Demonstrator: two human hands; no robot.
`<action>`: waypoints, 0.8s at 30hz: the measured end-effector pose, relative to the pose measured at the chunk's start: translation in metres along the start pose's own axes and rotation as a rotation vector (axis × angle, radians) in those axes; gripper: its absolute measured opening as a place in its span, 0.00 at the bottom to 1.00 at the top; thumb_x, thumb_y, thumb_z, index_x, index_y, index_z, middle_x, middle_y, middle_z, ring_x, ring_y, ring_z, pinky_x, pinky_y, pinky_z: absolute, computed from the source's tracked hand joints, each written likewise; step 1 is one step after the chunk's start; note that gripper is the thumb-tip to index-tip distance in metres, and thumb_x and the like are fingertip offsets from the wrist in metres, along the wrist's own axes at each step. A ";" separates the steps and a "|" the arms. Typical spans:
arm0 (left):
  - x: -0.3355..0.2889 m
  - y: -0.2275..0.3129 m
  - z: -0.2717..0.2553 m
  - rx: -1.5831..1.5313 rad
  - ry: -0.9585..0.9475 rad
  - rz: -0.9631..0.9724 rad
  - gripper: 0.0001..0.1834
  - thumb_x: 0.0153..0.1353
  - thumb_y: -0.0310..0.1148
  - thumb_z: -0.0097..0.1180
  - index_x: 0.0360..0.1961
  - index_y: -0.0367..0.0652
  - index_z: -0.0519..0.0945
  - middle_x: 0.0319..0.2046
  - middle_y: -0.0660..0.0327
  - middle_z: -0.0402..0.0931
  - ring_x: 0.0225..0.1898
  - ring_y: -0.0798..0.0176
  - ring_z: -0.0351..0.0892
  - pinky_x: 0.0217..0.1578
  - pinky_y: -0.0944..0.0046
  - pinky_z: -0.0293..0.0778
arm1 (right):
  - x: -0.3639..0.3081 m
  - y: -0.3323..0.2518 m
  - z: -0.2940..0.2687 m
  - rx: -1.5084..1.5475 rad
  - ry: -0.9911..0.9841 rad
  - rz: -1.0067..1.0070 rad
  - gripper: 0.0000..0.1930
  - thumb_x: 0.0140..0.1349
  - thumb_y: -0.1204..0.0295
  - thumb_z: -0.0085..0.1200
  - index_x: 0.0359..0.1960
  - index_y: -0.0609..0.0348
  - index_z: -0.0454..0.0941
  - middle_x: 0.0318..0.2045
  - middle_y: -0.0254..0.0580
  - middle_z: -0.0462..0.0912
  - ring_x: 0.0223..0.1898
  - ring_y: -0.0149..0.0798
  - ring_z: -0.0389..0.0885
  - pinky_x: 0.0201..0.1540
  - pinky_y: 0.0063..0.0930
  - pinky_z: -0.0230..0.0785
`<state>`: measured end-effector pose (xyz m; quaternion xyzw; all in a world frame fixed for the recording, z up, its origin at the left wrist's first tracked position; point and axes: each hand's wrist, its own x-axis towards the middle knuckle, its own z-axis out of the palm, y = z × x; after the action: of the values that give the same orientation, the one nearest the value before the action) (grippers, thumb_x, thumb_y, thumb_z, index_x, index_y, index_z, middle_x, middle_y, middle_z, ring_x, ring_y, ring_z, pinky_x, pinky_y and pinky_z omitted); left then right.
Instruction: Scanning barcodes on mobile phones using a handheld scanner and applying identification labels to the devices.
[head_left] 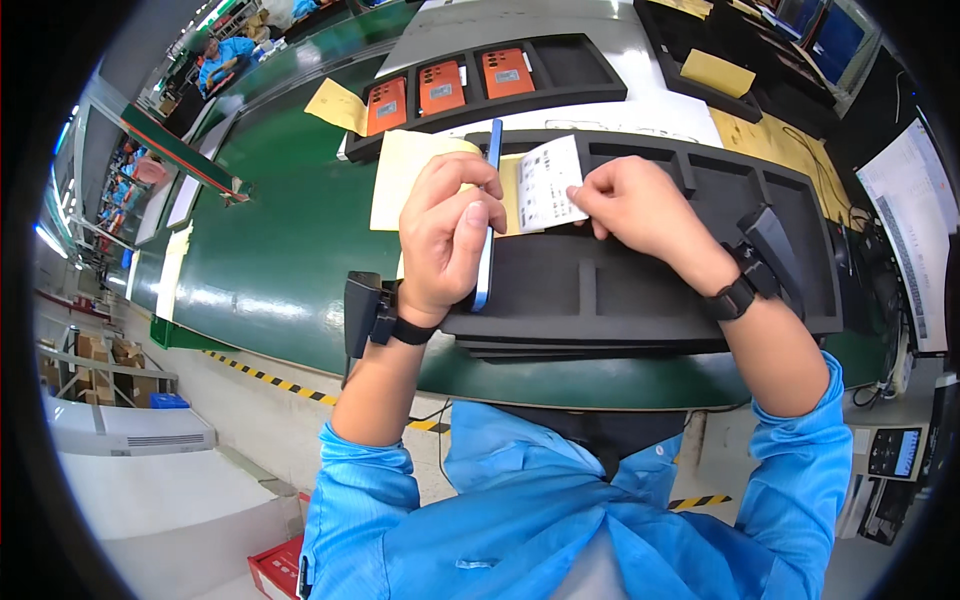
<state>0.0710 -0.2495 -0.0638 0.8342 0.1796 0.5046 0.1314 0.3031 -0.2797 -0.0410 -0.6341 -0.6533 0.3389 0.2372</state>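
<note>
My left hand (pixel 450 225) is closed round a blue-edged phone (pixel 486 262), held on edge above the near left part of a black foam tray (pixel 640 300). Between thumb and fingers, my right hand (pixel 640 205) pinches the edge of a white printed label sheet (pixel 548 185). Behind the sheet and the phone lies yellow paper (pixel 400 185), partly covered by my left hand. The tray has several recessed compartments, and my right forearm crosses over it. What the phone's face shows is hidden from here.
Beyond, a second foam tray (pixel 575 75) holds orange phones (pixel 440 88) and a yellow slip (pixel 338 105). More black trays (pixel 735 95) stand at the far right. A paper sheet (pixel 915 225) hangs at the right. Green table (pixel 290 250) extends left; another person (pixel 225 62) sits far off.
</note>
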 end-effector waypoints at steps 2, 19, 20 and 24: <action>-0.001 0.002 -0.003 0.027 -0.023 -0.001 0.21 0.68 0.35 0.45 0.20 0.37 0.77 0.34 0.54 0.77 0.42 0.52 0.76 0.46 0.56 0.71 | 0.003 0.003 0.001 0.037 0.049 -0.045 0.20 0.67 0.57 0.55 0.23 0.59 0.86 0.15 0.34 0.82 0.19 0.31 0.79 0.29 0.30 0.71; -0.048 0.055 -0.012 0.266 0.137 -0.171 0.08 0.60 0.23 0.51 0.28 0.33 0.81 0.36 0.50 0.80 0.42 0.51 0.79 0.46 0.56 0.74 | -0.051 0.020 -0.023 -0.273 0.416 -0.247 0.18 0.66 0.56 0.57 0.29 0.58 0.84 0.24 0.45 0.83 0.29 0.53 0.82 0.33 0.43 0.73; -0.072 0.066 -0.017 0.266 0.263 -0.327 0.10 0.64 0.26 0.48 0.31 0.32 0.80 0.39 0.49 0.79 0.44 0.54 0.78 0.45 0.57 0.73 | -0.072 0.023 -0.025 -0.256 0.422 -0.315 0.14 0.63 0.58 0.60 0.30 0.57 0.84 0.25 0.43 0.83 0.30 0.51 0.81 0.35 0.42 0.72; -0.115 0.076 -0.020 -0.200 0.488 -0.810 0.19 0.68 0.37 0.50 0.54 0.34 0.75 0.51 0.53 0.75 0.51 0.61 0.75 0.50 0.63 0.71 | -0.145 0.045 -0.027 -0.350 0.312 -0.496 0.15 0.52 0.60 0.68 0.35 0.55 0.81 0.37 0.40 0.81 0.39 0.46 0.79 0.44 0.40 0.69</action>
<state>0.0170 -0.3671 -0.1159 0.5376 0.4661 0.6088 0.3508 0.3647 -0.4210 -0.0393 -0.5311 -0.7918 0.0523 0.2972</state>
